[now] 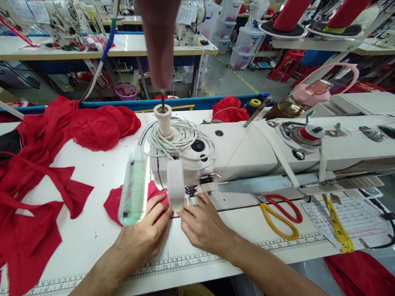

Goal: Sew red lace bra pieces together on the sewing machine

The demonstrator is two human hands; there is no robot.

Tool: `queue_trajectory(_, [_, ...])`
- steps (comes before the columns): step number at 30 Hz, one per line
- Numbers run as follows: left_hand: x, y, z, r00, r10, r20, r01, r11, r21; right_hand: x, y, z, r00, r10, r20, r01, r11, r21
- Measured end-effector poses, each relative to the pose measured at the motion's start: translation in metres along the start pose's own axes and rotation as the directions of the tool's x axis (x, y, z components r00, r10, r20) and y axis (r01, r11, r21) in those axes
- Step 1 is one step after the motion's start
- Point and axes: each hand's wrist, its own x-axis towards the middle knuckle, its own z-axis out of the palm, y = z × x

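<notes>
A small red fabric piece [113, 203] lies under the head of a white sewing machine [243, 148]. Resting on that fabric, just left of the needle area, my left hand [147, 230] has its fingers laid over the cloth; its thumb is hidden. My right hand [205, 225] is closed at the right of the needle area, fingers curled and tips by the fabric's edge. The machine's white front cover [175, 185] hides the needle and part of the cloth. A greenish clear guard [134, 189] hangs over the fabric, in front of my left hand.
Red garment pieces [40, 176] are heaped at the left. Scissors [280, 213] with red and yellow handles lie right of my right hand, near a paper sheet [354, 222] and yellow tape measure [339, 226]. A printed ruler [182, 262] runs along the table's front edge.
</notes>
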Motion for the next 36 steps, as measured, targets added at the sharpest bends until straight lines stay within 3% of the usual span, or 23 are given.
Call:
queue_trajectory(2, [0.000, 0.001, -0.006, 0.999, -0.005, 0.037, 0.005, 1.000, 0.004, 0.001, -0.002, 0.000, 0.999, -0.033, 0.012, 0.033, 0.997, -0.065])
queue_trajectory(5, [0.002, -0.009, -0.006, 0.997, 0.079, 0.008, -0.079, 0.996, 0.039, 0.003, -0.005, -0.001, 0.997, -0.073, 0.031, 0.077, 0.988, -0.135])
queue_trajectory(8, [0.002, -0.028, 0.007, 0.990, 0.140, -0.009, -0.139, 0.988, 0.066, 0.007, -0.006, -0.003, 0.993, -0.101, 0.062, 0.110, 0.980, -0.166])
queue_trajectory(12, [-0.002, -0.043, 0.026, 0.997, 0.062, -0.038, -0.064, 0.996, -0.061, 0.011, -0.002, -0.001, 0.986, -0.157, 0.057, 0.165, 0.969, -0.181])
queue_trajectory(21, [-0.008, -0.034, 0.026, 0.996, 0.023, -0.085, -0.034, 0.991, -0.129, 0.010, 0.008, 0.003, 0.976, -0.198, -0.094, 0.188, 0.976, -0.106])
queue_trajectory(29, [-0.019, -0.039, 0.044, 0.992, 0.017, -0.127, -0.025, 0.997, -0.068, 0.002, 0.004, 0.006, 0.993, -0.110, -0.032, 0.106, 0.988, -0.109])
queue_trajectory(33, [-0.018, -0.042, 0.042, 0.997, -0.012, -0.071, 0.006, 0.996, -0.086, 0.003, 0.004, 0.005, 0.995, -0.098, -0.022, 0.095, 0.990, -0.108])
queue_trajectory(36, [-0.016, -0.041, 0.039, 0.995, -0.040, -0.090, 0.029, 0.992, -0.119, 0.004, 0.006, 0.005, 0.995, -0.104, -0.008, 0.103, 0.989, -0.102])
